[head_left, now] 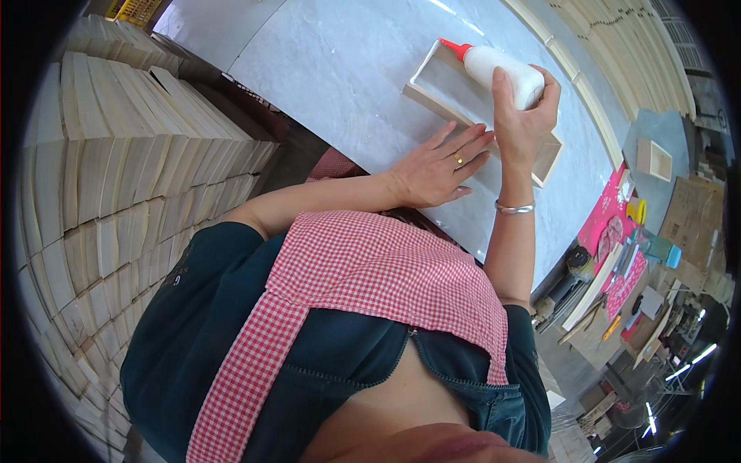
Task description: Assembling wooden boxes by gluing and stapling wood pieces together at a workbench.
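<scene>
My right hand (526, 116) is wrapped round a white squeeze bottle (494, 68) with a red nozzle (454, 49). The bottle is tilted, and its nozzle tip is at the far left corner of a shallow rectangular wooden frame (432, 101). A white line, seemingly glue, runs along the frame's upper edge there. My left hand (440, 168) lies palm down with fingers stretched out, its fingertips at the near side of the frame. The hand and the right forearm hide part of that side. The frame rests on a grey marbled tabletop (347, 85).
Tall stacks of wooden strips (116, 139) stand to the left of the table. More long wooden strips (617, 46) lie at the far right. A small wooden box (654, 160) sits at the right, above a cluttered bench with a blue-topped container (665, 251) and tools.
</scene>
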Available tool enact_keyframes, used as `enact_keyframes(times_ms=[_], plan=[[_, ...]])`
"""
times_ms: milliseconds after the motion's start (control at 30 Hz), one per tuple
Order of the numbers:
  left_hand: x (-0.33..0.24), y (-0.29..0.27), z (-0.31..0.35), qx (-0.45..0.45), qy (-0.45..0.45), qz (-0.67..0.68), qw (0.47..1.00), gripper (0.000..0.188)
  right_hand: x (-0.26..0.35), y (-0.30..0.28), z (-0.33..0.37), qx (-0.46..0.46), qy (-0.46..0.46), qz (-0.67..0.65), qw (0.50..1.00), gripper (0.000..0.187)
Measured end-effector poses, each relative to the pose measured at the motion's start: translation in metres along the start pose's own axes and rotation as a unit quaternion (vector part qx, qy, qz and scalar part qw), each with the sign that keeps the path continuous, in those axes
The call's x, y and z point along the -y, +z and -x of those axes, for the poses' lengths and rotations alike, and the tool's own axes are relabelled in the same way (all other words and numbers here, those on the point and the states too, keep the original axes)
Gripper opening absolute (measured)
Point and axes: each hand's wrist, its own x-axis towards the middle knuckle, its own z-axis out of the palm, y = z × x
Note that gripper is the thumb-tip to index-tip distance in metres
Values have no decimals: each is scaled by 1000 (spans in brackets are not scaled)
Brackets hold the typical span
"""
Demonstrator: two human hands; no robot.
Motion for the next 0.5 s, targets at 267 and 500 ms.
enact_keyframes(times_ms=[267, 500], plan=[[-2, -3, -2, 1, 0, 4, 1000, 58, -9, -27, 3, -26, 18, 49, 998, 48], [-4, -5, -3, -2, -4, 7, 1000, 59, -20, -68, 13, -60, 50, 71, 994, 47]])
